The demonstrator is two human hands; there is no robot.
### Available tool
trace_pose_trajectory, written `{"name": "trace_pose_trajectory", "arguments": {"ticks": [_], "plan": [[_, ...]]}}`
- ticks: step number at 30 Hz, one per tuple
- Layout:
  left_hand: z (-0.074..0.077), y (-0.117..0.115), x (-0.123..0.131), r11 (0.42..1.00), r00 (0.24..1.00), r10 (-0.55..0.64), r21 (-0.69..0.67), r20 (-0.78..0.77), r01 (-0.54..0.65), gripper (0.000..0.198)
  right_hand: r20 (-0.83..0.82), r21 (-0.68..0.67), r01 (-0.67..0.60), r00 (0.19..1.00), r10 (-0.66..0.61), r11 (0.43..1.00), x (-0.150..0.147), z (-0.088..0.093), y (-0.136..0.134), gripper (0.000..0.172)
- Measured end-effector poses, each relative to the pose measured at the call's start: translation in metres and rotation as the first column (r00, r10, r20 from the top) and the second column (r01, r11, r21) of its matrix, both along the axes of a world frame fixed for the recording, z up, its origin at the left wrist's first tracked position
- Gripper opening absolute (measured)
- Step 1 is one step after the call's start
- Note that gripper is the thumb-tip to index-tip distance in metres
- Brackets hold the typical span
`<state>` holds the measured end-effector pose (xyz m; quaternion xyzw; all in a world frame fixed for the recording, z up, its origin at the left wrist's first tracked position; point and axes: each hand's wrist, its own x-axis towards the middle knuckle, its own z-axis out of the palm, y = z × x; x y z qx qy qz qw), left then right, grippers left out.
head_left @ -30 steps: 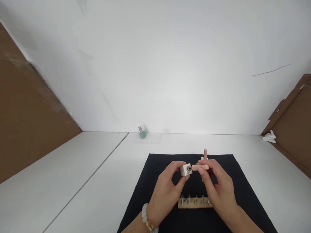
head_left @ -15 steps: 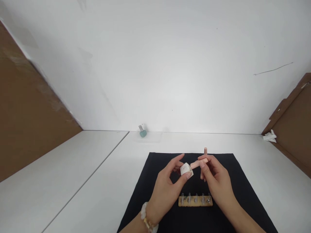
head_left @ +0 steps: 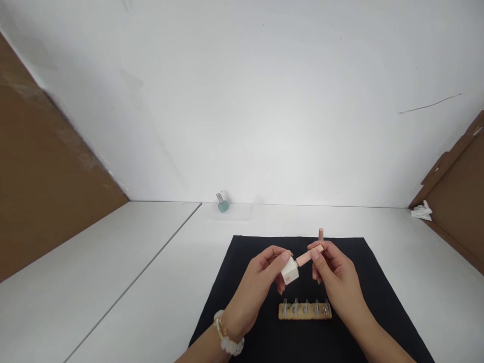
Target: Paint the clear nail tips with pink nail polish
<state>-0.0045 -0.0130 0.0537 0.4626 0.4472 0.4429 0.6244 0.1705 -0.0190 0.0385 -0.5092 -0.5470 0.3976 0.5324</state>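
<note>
My left hand [head_left: 260, 285] pinches a small white square bottle [head_left: 289, 271], tilted, above a black mat [head_left: 242, 302]. Joined to the bottle's neck is a pink cylindrical cap [head_left: 310, 256], and my right hand [head_left: 335, 280] grips it with thumb and fingers. Both hands are closed on these parts. Below the hands lies a wooden strip [head_left: 305, 312] carrying several clear nail tips on metal posts. A second pink-capped bottle [head_left: 320, 234] stands upright just behind my right hand, mostly hidden.
A teal nail-polish bottle [head_left: 223, 204] stands by the white wall at the back of the white table [head_left: 124, 292]. Crumpled white tissue [head_left: 421, 212] lies at the right beside a brown board [head_left: 454, 201]. Another brown panel [head_left: 41, 191] borders the left.
The cap and the white bottle, held apart a second ago, are now joined end to end. The bottle has tilted downward, and my left fingers have closed over it.
</note>
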Motion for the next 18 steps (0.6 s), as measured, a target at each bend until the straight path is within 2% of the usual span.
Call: {"name": "trace_pose_trajectory", "arguments": {"ticks": [8,11,15,18], "plan": [[-0.003,0.002,-0.001,0.998,0.992,0.032,0.057,-0.125,-0.025,0.032,0.005,-0.007,0.011,1.000,-0.011,1.000,0.001,0.000,0.002,0.042],[-0.008,0.003,-0.002,0.986,0.975,0.084,0.158,-0.203,-0.052,0.029,0.015,0.021,0.043,0.999,-0.043,0.999,0.000,0.000,0.001,0.038],[-0.017,0.003,-0.003,0.936,0.932,0.186,0.345,-0.311,-0.071,0.026,0.012,0.067,0.105,0.994,-0.106,0.992,0.000,0.004,-0.004,0.034],[-0.026,0.010,-0.006,0.925,0.899,0.250,0.364,-0.359,-0.112,0.022,-0.032,0.102,0.218,0.976,-0.216,0.971,0.005,0.011,-0.006,0.032]]}}
